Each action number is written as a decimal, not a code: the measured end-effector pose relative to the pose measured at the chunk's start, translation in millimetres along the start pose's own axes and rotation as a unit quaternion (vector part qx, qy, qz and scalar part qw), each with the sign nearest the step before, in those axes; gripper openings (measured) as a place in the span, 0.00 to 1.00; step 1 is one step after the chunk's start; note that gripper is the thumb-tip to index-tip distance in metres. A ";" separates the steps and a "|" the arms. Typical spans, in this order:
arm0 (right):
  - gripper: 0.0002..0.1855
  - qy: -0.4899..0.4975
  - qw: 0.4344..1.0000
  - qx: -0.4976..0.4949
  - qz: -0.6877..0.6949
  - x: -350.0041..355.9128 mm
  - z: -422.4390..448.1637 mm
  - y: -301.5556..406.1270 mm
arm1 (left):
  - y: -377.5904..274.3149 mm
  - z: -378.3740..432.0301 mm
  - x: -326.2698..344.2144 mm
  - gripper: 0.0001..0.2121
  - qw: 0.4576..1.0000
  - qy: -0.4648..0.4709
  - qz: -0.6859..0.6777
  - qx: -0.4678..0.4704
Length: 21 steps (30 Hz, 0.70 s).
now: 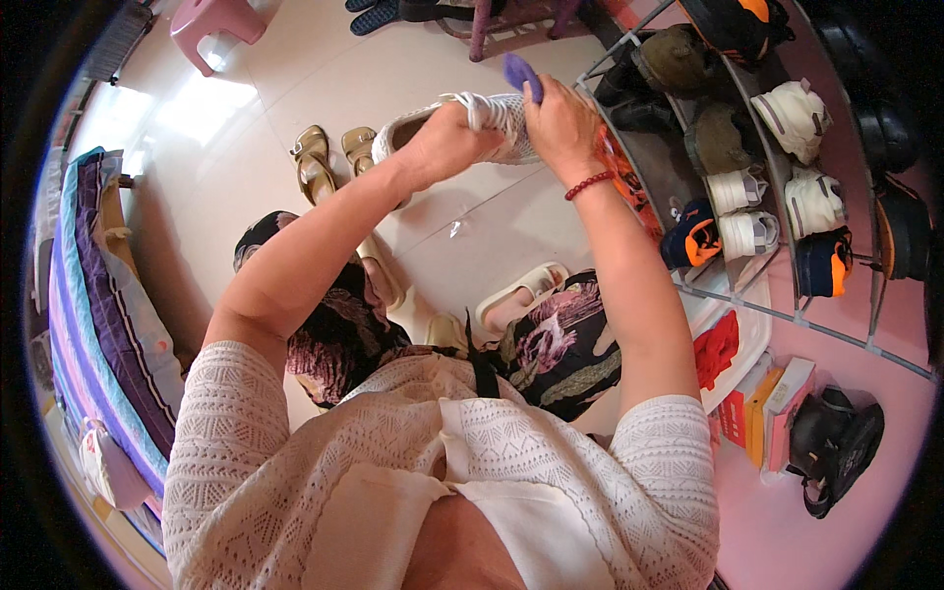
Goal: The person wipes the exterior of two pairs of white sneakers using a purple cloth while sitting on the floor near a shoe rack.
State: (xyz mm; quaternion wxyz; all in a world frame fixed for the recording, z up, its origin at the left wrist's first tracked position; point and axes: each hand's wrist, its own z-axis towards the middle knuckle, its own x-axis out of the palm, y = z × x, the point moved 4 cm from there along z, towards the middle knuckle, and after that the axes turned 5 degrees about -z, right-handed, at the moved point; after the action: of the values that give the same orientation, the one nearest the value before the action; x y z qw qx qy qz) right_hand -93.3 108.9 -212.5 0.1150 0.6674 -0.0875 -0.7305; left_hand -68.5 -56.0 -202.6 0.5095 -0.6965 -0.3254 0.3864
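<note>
A pale knit lace-up sneaker (407,127) is held up off the floor in front of me. My left hand (453,144) grips it around the laced middle, with its opening and heel to the left. At the toe end, my right hand (562,122) is closed on a small purple item (522,76). That item sticks up between thumb and fingers; whether it is a cloth or a brush I cannot tell. The right hand also overlaps the sneaker's toe, so contact there is partly hidden. A red bead bracelet (589,184) circles my right wrist.
At the right stands a metal shoe rack (767,299) holding several shoes. Below it are a white bin (754,335) with red cloth, boxes (763,413) and a black bag (833,442). Tan sandals (316,164) lie on the floor. A pink stool (217,28) is at the far left.
</note>
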 end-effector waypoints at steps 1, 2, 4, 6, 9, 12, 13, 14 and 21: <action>0.19 0.020 0.999 0.048 -0.005 -0.8 6.0 -7.6 | 2.9 -2.0 1.9 0.06 1.000 0.005 0.009 0.026; 0.21 0.041 0.995 0.095 -0.011 -1.7 12.3 -15.6 | 5.3 -4.2 0.0 0.06 1.000 0.009 0.004 0.018; 0.27 0.015 0.988 0.154 0.016 -3.3 24.1 -55.7 | 6.1 -6.5 -1.3 0.06 1.000 0.025 -0.008 0.007; 0.30 -0.063 0.984 0.158 0.044 -20.2 25.2 -79.0 | 10.9 -5.6 -6.7 0.07 1.000 0.015 -0.021 -0.009; 0.34 -0.081 0.978 0.110 0.160 -27.4 22.9 -64.9 | 16.5 -0.2 -10.4 0.07 1.000 -0.001 -0.023 -0.012; 0.28 -0.001 0.995 -0.004 0.103 -7.0 -0.1 6.4 | 25.6 9.8 -20.6 0.07 0.997 -0.042 -0.050 -0.051; 0.24 -0.109 0.985 -0.114 0.073 -1.3 -16.6 29.2 | 36.4 18.8 -23.8 0.07 0.994 -0.064 -0.085 -0.033; 0.17 -0.084 0.984 -0.140 0.065 1.9 -28.5 44.5 | 43.9 22.2 -27.6 0.07 0.989 -0.090 -0.120 -0.018; 0.16 -0.230 0.938 -0.251 -0.071 -11.3 -21.3 31.3 | 32.2 23.3 -36.6 0.07 0.898 -0.087 -0.406 -0.143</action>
State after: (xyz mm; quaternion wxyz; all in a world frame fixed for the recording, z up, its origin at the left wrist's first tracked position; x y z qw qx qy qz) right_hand -69.6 82.6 -195.0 0.2033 0.4354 0.1219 -0.8685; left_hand -104.8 -84.9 -230.2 0.4866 -0.5327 -0.6750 0.1544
